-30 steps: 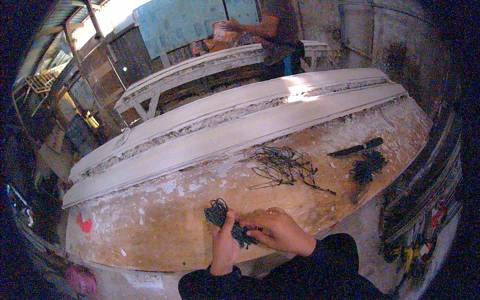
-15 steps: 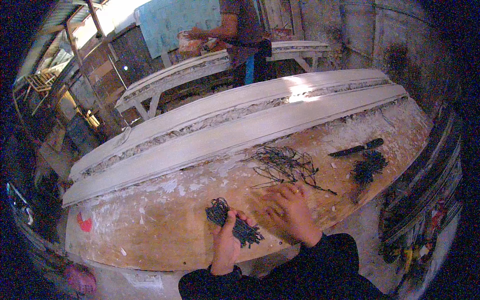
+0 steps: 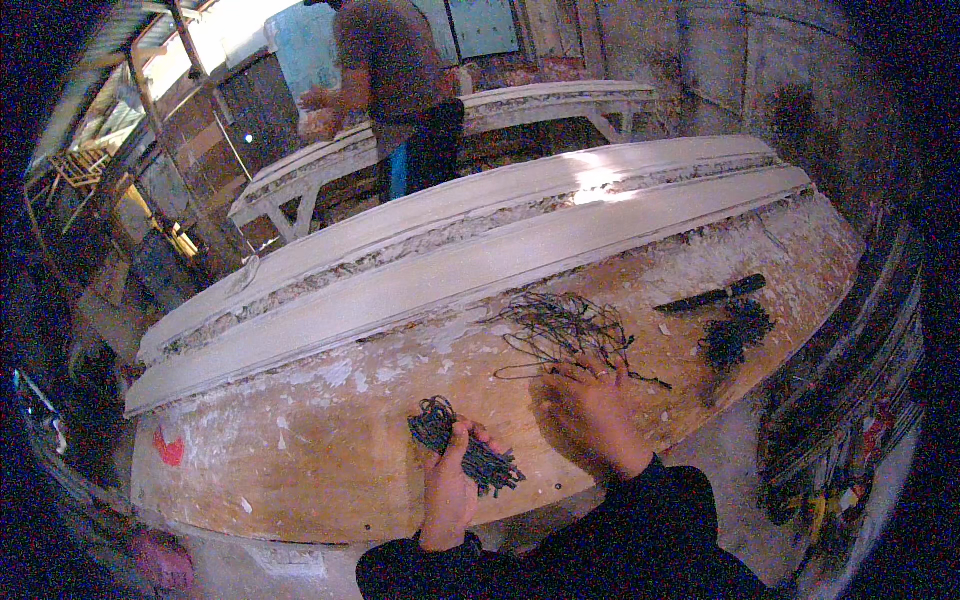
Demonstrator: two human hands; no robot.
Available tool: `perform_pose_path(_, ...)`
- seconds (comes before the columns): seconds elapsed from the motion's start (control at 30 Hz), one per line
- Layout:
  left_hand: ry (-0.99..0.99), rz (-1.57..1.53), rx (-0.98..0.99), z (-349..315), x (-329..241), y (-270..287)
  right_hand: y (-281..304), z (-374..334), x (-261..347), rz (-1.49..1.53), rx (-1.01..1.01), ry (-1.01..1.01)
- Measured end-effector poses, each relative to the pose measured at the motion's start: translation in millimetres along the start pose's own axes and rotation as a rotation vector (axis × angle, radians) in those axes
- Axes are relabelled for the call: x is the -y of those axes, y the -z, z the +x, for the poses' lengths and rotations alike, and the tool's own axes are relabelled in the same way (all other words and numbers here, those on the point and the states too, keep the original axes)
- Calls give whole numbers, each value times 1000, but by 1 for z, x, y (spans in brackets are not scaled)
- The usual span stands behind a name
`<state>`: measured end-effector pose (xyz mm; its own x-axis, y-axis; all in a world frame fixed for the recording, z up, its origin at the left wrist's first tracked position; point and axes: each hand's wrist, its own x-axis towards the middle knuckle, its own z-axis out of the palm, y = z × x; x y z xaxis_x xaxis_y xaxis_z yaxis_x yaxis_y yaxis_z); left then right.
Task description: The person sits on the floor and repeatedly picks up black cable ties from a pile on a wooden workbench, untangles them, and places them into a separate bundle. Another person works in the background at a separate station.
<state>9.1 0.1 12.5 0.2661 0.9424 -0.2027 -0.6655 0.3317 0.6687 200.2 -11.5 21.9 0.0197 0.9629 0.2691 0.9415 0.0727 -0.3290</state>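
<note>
The left hand [image 3: 452, 487], low in the frame just left of centre, is clamped around a bundle [image 3: 462, 450] of dark wire ties; the bundle sticks out above and to the right of the fist. The right hand [image 3: 587, 418], just right of it and slightly higher, lies palm-down with fingers spread and holds nothing; its fingertips touch the near edge of a loose wire pile [image 3: 562, 330] at mid-frame. Both hands are over a worn wooden bench [image 3: 330, 470] flecked with white plaster. Both forearms wear dark sleeves and enter from the lower edge.

To the right on the bench lies a dark knife [image 3: 712, 294], and just below it a second clump [image 3: 735, 333] of dark ties, well apart from the hands. Behind the wire pile, long white mouldings [image 3: 470, 255] run across the bench from lower left to upper right.

In the upper part of the frame another person [image 3: 390, 90] stands between the bench and a second bench [image 3: 560, 100] that also carries white moulding, hands held in front of the body.
</note>
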Motion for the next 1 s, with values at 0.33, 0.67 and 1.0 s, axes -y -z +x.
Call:
perform_pose_path(0.33,-1,10,5,-2,-1,1,20,-3,9,289,-196,35)
perform_pose_path(0.67,-5,79,-13,-5,-2,-2,36,-5,19,489,-296,44)
perform_pose_path(1.0,16,34,3,-1,0,3,30,-6,17,600,-327,52)
